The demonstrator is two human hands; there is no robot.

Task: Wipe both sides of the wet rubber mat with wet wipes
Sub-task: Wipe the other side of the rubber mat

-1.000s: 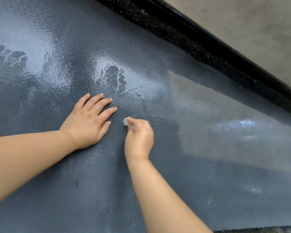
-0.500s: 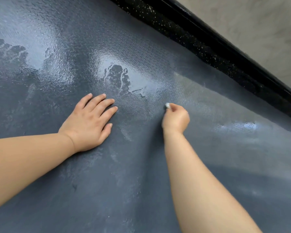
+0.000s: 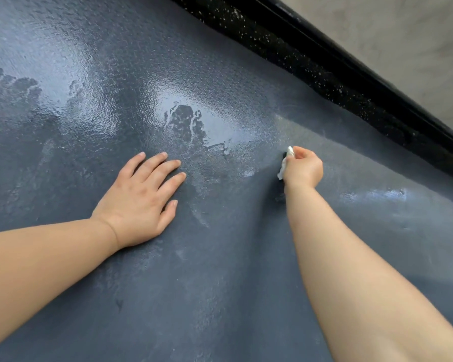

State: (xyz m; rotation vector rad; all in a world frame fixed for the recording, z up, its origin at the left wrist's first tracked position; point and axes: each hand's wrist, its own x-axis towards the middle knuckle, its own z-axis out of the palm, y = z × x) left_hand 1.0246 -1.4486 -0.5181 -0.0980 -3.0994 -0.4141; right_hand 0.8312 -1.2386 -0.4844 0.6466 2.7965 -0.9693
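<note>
White wipe [image 3: 283, 167] bunched in right hand [image 3: 304, 169], protruding thumb-side onto mat [image 3: 220, 283].

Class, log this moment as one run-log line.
left hand: flat on rubber mat | right hand: grips wet wipe against mat | phase: wiping

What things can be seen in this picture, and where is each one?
rubber mat: 1, dark grey, wet and shiny, fills most of the view
wet wipe: 1, white, bunched, pressed on the mat right of centre
black strip: 1, black with pale specks, along the mat's upper right edge
concrete surface: 1, grey-beige, top right corner
left hand: 1, flat on the mat, fingers straight
right hand: 1, grips the wipe
</note>
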